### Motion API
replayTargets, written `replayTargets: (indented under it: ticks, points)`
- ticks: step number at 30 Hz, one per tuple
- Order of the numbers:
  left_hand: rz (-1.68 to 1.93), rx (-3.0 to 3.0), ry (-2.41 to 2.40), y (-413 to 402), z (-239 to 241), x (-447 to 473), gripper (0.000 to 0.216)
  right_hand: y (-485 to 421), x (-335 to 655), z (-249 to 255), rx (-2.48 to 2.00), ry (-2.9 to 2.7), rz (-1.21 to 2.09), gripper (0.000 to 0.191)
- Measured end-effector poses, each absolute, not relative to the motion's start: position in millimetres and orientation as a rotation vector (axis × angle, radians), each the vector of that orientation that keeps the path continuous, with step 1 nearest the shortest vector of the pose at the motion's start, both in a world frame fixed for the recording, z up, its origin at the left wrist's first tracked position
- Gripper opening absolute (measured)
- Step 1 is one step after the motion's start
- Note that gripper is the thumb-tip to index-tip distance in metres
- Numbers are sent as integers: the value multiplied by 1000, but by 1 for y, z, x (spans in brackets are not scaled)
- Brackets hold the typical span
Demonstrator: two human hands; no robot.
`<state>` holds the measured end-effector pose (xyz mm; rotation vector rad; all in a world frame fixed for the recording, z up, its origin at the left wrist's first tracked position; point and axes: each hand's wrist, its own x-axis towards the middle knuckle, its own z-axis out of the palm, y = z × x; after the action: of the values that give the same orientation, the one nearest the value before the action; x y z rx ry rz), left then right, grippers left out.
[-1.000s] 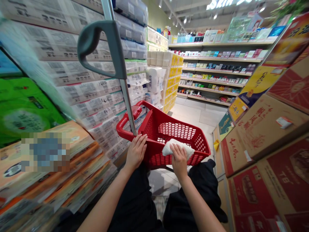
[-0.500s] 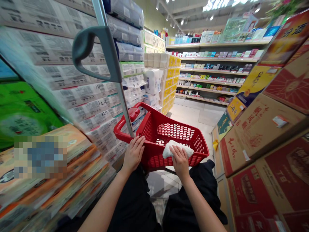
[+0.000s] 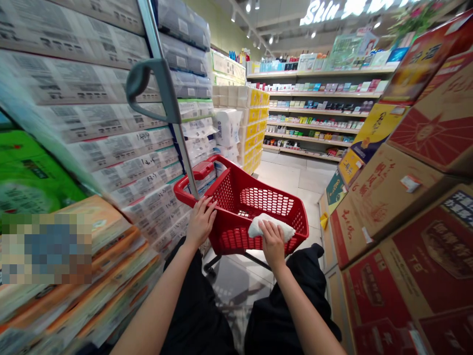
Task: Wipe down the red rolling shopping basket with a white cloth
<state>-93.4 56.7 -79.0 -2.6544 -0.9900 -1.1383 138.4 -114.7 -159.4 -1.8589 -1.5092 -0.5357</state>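
A red plastic shopping basket on a wheeled frame stands in the aisle in front of me. My left hand grips its near left corner, fingers wrapped over the rim. My right hand presses a white cloth onto the near rim, fingers closed over it. A grey pull handle on a metal pole rises from the basket's left side, up past my left hand.
Stacked packs of tissue paper wall the left side. Red and brown cartons pile up on the right. The tiled aisle floor runs ahead to shelves of small goods.
The basket has tipped and shifted slightly left, its wheeled frame now showing beneath. Both hands stayed on the rim; the cloth moved a little along it.
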Motion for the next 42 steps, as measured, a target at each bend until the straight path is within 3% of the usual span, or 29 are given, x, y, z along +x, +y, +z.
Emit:
replayTargets:
  ticks: [6,13,26,34,42]
  points:
    - [-1020,-2614,-1024,71,-82,-64,48,-90,126,-153,-1883,-1506,-476,49]
    - [-784,-2873,-786,32,-112,-3,48,-74,123,-145,-1957,-1530,-433,48]
    - [-829,-2774,-935,19,-119,1,50,-204,218,-185,-1903,-1630,-542,52]
    - [-721,-2863,-738,25,-120,-24,69,-190,178,-188,-1888,-1497,-524,55]
    - [-726,-2877,-760,23,-126,-50,67,-124,116,-153,-1934,-1675,-451,54]
